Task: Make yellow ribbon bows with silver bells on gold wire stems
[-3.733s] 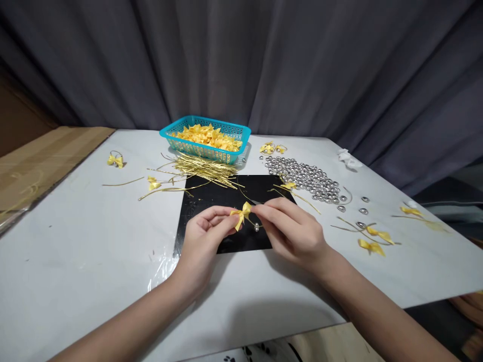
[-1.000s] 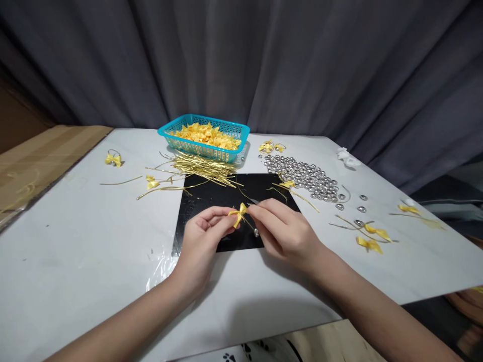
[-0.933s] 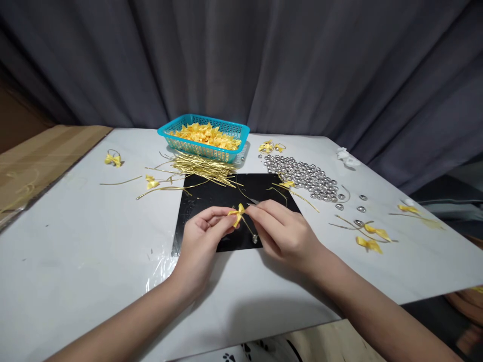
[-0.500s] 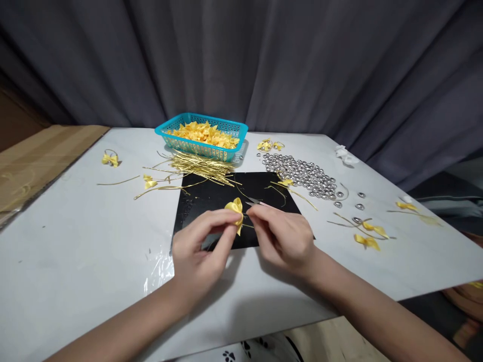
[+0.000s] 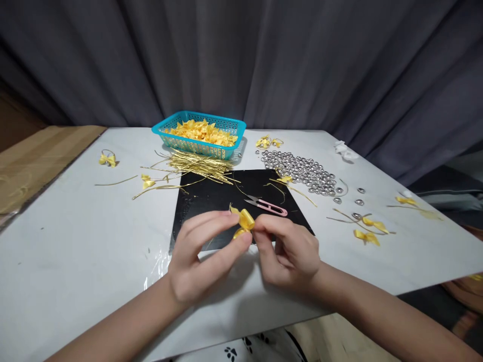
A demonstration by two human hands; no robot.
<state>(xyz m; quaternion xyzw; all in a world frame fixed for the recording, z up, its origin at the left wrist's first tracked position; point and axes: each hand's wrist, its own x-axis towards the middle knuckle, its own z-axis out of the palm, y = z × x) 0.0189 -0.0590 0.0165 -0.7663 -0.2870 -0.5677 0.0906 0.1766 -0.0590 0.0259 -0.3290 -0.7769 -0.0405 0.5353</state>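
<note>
Pinching a yellow bow (image 5: 247, 219) in the head view, the left hand (image 5: 187, 264) has its grip nearly closed, thumb and fingers around the ribbon above the near edge of the black mat (image 5: 211, 203). The right hand (image 5: 303, 252) has its fingertips drawn together at the bow's right side; whatever lies between them is hidden. Pink snips (image 5: 271, 207) lie just beyond on the mat. Farther off on the tabletop (image 5: 94, 241) are gold wires (image 5: 199, 166), a teal basket (image 5: 204, 148) of bows and, right, silver beads (image 5: 300, 171).
</note>
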